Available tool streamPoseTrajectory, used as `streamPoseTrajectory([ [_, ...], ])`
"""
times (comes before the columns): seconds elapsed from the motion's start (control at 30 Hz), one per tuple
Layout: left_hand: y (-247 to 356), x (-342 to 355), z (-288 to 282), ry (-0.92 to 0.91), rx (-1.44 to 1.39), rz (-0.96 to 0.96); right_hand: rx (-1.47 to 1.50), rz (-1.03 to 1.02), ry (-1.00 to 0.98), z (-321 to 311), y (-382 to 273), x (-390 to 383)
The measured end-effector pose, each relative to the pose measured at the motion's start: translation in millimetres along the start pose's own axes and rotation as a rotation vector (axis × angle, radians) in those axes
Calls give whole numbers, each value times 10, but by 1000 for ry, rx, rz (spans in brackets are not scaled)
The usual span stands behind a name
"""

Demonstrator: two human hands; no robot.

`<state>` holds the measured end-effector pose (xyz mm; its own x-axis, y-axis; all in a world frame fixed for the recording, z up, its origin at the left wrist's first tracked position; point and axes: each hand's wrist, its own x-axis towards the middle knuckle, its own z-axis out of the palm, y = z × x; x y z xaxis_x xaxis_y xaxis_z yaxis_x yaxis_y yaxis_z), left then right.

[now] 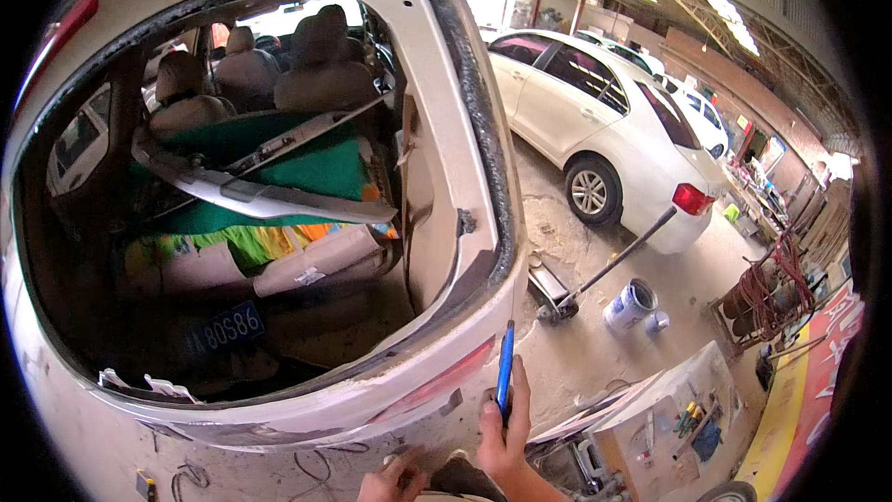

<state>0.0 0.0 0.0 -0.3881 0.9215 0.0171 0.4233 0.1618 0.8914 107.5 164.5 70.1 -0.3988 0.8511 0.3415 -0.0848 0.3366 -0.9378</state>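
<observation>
In my right hand [505, 432] is a slim blue pen-shaped tool [505, 367], held upright with its dark tip upward and my index finger along it. My left hand [395, 477] is lower and to the left, its fingers curled; whatever they hold, if anything, is hidden. Both hands are just behind the rear corner of a pale car body [518, 260]. The car's large rear opening has no glass, and a dark, rough strip [478, 102] runs round its frame. Below the opening's right corner is a red lamp [437, 379].
Inside the car lie a long silver-grey trim piece [269, 200], green cloth [307, 163] and a blue plate [228, 330]. To the right stand a floor jack [555, 293], a bucket [630, 307], a white sedan [595, 102] and a board [664, 418] with hand tools.
</observation>
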Motion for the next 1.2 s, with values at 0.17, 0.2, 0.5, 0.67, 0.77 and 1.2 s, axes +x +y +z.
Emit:
streamPoseTrajectory([
  [0.17,-82,-66,197,17,-24,-83,242,354,141,-296,454,-392],
  [0.2,-61,4,305,-3,-3,-56,309,440,200,-413,421,-425],
  [0.5,127,171,1022,-69,93,54,116,669,282,-1042,755,-882],
  [0.67,482,176,1177,-118,67,157,314,727,87,-1366,1163,-765],
  [0.77,624,5,1150,-45,24,85,237,781,22,-1391,1065,-517],
  [1.2,562,-668,782,328,-106,-105,11,190,-316,-984,485,-562],
])
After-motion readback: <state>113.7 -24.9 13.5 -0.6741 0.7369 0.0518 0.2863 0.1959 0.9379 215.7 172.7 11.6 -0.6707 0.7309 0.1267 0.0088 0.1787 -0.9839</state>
